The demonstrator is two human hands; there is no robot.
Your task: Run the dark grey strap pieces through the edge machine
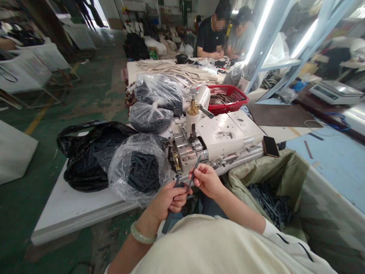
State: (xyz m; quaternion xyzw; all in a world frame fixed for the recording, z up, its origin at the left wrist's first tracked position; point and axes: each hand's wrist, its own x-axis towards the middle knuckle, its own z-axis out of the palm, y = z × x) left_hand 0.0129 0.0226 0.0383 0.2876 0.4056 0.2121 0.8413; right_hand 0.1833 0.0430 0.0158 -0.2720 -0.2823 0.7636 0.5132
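Pinching one narrow dark strip (198, 161) between its fingers (196, 180), the right hand (208, 181) holds it tilted beside the left hand (172, 198), whose fingers close around more dark strips (168, 222). From the hands, the desk (80, 206) carries a skiving machine (219, 129) at twelve o'clock and a clear bag (119, 167) of strips at ten; a green sack (291, 165) opens at three.

No legible text, brand, number or sign, worn patch on the white machine housing (236, 125) not resolvable as characters, front panel of the bench scale (333, 92) too blurred to read, smartphone (270, 146) showing no readable characters.
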